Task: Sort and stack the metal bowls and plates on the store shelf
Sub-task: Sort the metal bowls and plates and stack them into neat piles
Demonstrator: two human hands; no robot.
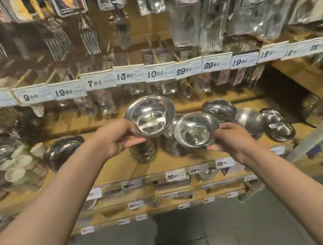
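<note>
Two metal bowls above the shelf's [180,161] middle: my left hand [117,140] grips the higher bowl [149,116]; my right hand [230,140] pinches the lower bowl [196,129]; bowl stacks [143,150] stand beneath, near the front edge.

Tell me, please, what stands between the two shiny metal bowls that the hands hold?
In the head view, a stack of metal bowls on the wooden shelf shows between the left-hand bowl and the right-hand bowl, behind them.
</note>
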